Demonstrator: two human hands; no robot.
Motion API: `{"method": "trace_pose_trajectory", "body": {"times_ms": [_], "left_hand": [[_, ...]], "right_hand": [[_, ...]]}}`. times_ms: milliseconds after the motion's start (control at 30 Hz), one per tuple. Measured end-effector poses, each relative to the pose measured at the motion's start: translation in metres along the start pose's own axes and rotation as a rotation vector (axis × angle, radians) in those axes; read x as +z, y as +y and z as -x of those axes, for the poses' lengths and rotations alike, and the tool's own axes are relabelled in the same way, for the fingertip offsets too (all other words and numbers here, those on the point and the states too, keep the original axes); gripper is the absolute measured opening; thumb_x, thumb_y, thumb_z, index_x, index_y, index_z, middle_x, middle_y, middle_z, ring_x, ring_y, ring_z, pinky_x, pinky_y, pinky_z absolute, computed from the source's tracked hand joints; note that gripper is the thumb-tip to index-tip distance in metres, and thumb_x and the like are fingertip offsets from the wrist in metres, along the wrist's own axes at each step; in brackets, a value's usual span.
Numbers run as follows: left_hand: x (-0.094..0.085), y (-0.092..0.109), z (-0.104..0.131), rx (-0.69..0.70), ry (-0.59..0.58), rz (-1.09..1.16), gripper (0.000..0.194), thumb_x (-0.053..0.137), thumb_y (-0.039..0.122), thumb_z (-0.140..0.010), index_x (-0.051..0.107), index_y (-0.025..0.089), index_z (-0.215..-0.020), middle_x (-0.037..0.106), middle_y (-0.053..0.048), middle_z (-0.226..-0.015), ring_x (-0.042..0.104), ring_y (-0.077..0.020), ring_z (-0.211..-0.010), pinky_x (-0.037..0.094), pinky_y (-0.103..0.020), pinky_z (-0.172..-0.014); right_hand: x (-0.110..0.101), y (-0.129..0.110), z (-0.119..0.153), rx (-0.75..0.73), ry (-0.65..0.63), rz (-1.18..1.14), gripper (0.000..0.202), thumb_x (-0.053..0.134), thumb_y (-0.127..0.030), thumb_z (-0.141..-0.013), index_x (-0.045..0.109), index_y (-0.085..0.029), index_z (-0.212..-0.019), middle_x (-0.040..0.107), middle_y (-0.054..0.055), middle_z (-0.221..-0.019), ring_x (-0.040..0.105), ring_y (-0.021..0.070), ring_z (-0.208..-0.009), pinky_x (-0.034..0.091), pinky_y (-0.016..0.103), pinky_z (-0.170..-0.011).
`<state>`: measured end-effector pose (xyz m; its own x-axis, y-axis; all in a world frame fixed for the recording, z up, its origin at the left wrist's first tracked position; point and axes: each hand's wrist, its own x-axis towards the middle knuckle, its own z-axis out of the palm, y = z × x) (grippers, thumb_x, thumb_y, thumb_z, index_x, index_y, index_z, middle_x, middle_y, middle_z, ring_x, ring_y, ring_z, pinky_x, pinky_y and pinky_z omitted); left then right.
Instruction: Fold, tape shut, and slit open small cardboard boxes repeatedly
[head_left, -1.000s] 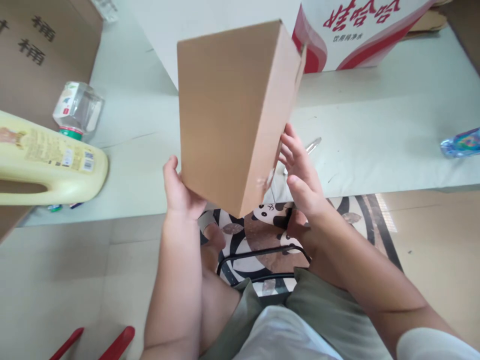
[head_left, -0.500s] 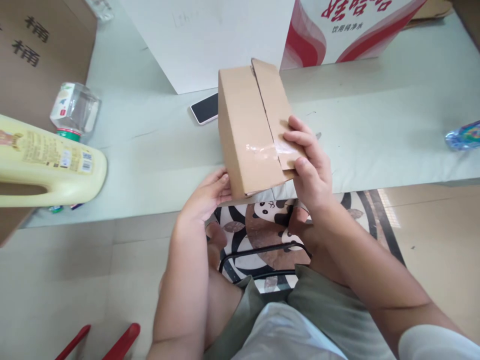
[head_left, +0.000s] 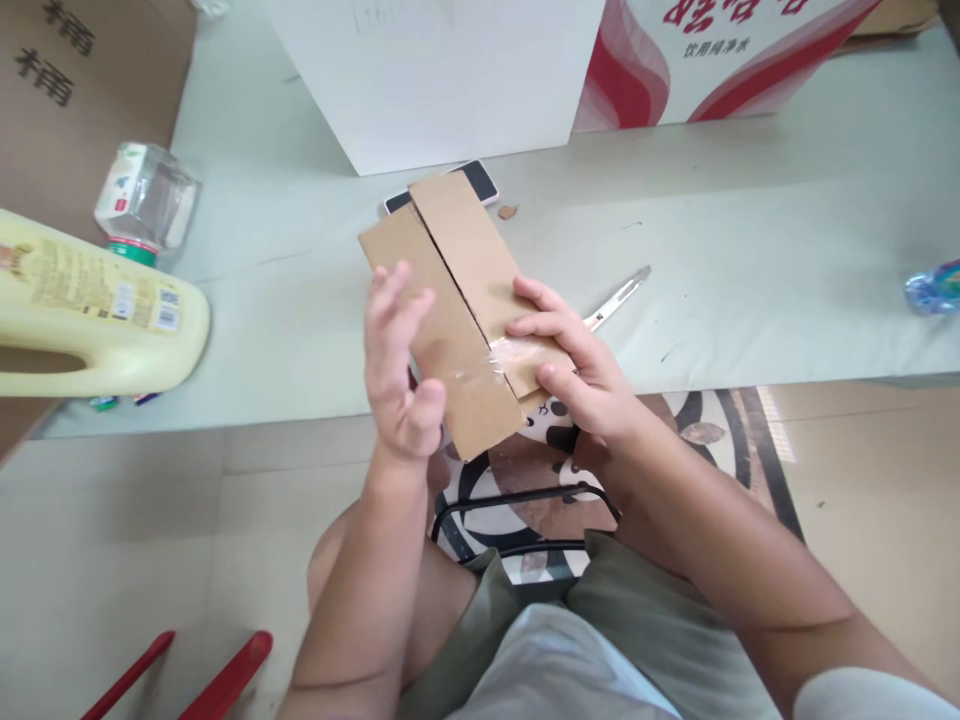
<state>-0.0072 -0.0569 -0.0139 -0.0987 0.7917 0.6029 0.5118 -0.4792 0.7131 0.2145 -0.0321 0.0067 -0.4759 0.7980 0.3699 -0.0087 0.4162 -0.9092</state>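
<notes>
A small brown cardboard box [head_left: 476,265] lies tilted at the table's front edge, its top flaps meeting at a seam with clear tape across the near end. My right hand [head_left: 577,360] grips the box's right near side, fingers on the flap and thumb by the near corner. At the left side, my left hand [head_left: 401,370] is raised with its fingers apart, slightly blurred, holding nothing. Behind the right fingers a silver pointed blade [head_left: 626,292] shows; its handle is hidden. A phone [head_left: 481,182] is partly covered by the box's far end.
A large white carton [head_left: 450,90] with a red-patterned side stands at the back. Leftward are a yellow jug [head_left: 112,310], a clear plastic bottle [head_left: 154,195] and a brown carton [head_left: 112,90]. A crumpled plastic piece [head_left: 934,290] lies right, a cardboard scrap [head_left: 508,212] near the phone.
The box has tipped down and turned, its far end swinging left, uncovering the blade and cardboard scrap. My left hand has come off its lower left side and risen, fingers spreading.
</notes>
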Motion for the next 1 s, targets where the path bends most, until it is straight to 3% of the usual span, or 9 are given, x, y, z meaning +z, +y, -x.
{"method": "trace_pose_trajectory", "body": {"times_ms": [100, 333, 400, 467, 567, 633, 767, 867, 1000], "left_hand": [[0.005, 0.004, -0.002, 0.260, 0.010, -0.063, 0.043, 0.041, 0.054, -0.097, 0.067, 0.036, -0.126, 0.062, 0.000, -0.139, 0.046, -0.0276, -0.145, 0.021, -0.054, -0.132], [0.005, 0.010, 0.001, 0.163, 0.029, -0.041, 0.034, 0.044, 0.041, -0.092, 0.068, 0.026, -0.113, 0.064, -0.006, -0.124, 0.051, -0.0289, -0.136, 0.026, -0.057, -0.130], [0.005, 0.008, 0.003, 0.186, 0.028, -0.037, 0.035, 0.043, 0.040, -0.092, 0.067, 0.026, -0.114, 0.064, -0.006, -0.125, 0.051, -0.0292, -0.136, 0.026, -0.058, -0.130], [0.005, 0.006, 0.003, 0.204, 0.019, -0.060, 0.037, 0.042, 0.044, -0.093, 0.067, 0.027, -0.115, 0.064, -0.004, -0.126, 0.049, -0.0299, -0.138, 0.027, -0.057, -0.129], [0.004, 0.008, 0.004, 0.113, 0.023, -0.080, 0.041, 0.040, 0.056, -0.093, 0.067, 0.032, -0.112, 0.064, -0.002, -0.125, 0.043, -0.0324, -0.145, 0.023, -0.059, -0.131], [0.004, 0.012, 0.004, 0.037, 0.020, -0.065, 0.044, 0.040, 0.062, -0.092, 0.068, 0.032, -0.108, 0.065, -0.004, -0.124, 0.041, -0.0345, -0.146, 0.018, -0.062, -0.132], [0.004, 0.020, 0.003, -0.028, -0.001, -0.035, 0.048, 0.042, 0.067, -0.090, 0.069, 0.030, -0.106, 0.063, -0.006, -0.122, 0.038, -0.0362, -0.147, 0.014, -0.062, -0.132], [0.005, 0.021, 0.003, 0.002, 0.003, 0.025, 0.040, 0.046, 0.061, -0.092, 0.068, 0.032, -0.108, 0.062, -0.005, -0.124, 0.035, -0.0357, -0.150, 0.009, -0.062, -0.133], [0.006, 0.020, 0.003, 0.043, 0.002, 0.014, 0.037, 0.045, 0.055, -0.094, 0.067, 0.032, -0.113, 0.061, -0.004, -0.128, 0.036, -0.0346, -0.149, 0.011, -0.062, -0.132]], "right_hand": [[0.003, 0.002, 0.003, 0.024, 0.005, -0.034, 0.033, 0.053, -0.051, -0.099, 0.063, -0.029, -0.122, 0.043, 0.004, -0.163, 0.033, 0.0274, -0.158, 0.031, 0.052, -0.128], [0.008, 0.004, 0.006, 0.062, -0.014, -0.056, 0.033, 0.047, -0.053, -0.100, 0.060, -0.029, -0.120, 0.036, 0.000, -0.168, 0.025, 0.0263, -0.161, 0.024, 0.052, -0.132], [0.009, 0.006, 0.007, 0.084, -0.014, -0.079, 0.038, 0.044, -0.056, -0.100, 0.057, -0.032, -0.127, 0.031, -0.002, -0.170, 0.024, 0.0250, -0.161, 0.027, 0.051, -0.130], [0.005, 0.010, 0.008, 0.116, 0.041, -0.127, 0.048, 0.037, -0.063, -0.098, 0.052, -0.035, -0.134, 0.034, -0.001, -0.169, 0.036, 0.0248, -0.156, 0.039, 0.051, -0.124], [-0.013, 0.018, 0.008, 0.287, 0.331, 0.044, 0.050, 0.034, -0.062, -0.096, 0.057, -0.030, -0.128, 0.065, 0.008, -0.137, 0.068, 0.0243, -0.118, 0.058, 0.045, -0.094], [-0.027, 0.022, 0.007, 0.503, 0.463, 0.365, 0.041, 0.044, -0.052, -0.094, 0.063, -0.025, -0.119, 0.072, 0.008, -0.101, 0.069, 0.0225, -0.086, 0.056, 0.040, -0.077], [-0.041, 0.021, 0.003, 0.811, 0.198, 0.797, 0.041, 0.057, -0.041, -0.086, 0.068, -0.024, -0.121, 0.071, 0.005, -0.079, 0.063, 0.0251, -0.075, 0.046, 0.037, -0.070], [-0.038, 0.018, 0.002, 0.830, 0.108, 0.843, 0.032, 0.055, -0.041, -0.087, 0.073, -0.024, -0.107, 0.071, 0.006, -0.079, 0.062, 0.0245, -0.075, 0.043, 0.035, -0.068], [-0.034, 0.019, 0.004, 0.644, 0.298, 0.621, 0.031, 0.058, -0.046, -0.088, 0.069, -0.023, -0.106, 0.061, 0.001, -0.073, 0.057, 0.0177, -0.068, 0.045, 0.033, -0.068]]}}
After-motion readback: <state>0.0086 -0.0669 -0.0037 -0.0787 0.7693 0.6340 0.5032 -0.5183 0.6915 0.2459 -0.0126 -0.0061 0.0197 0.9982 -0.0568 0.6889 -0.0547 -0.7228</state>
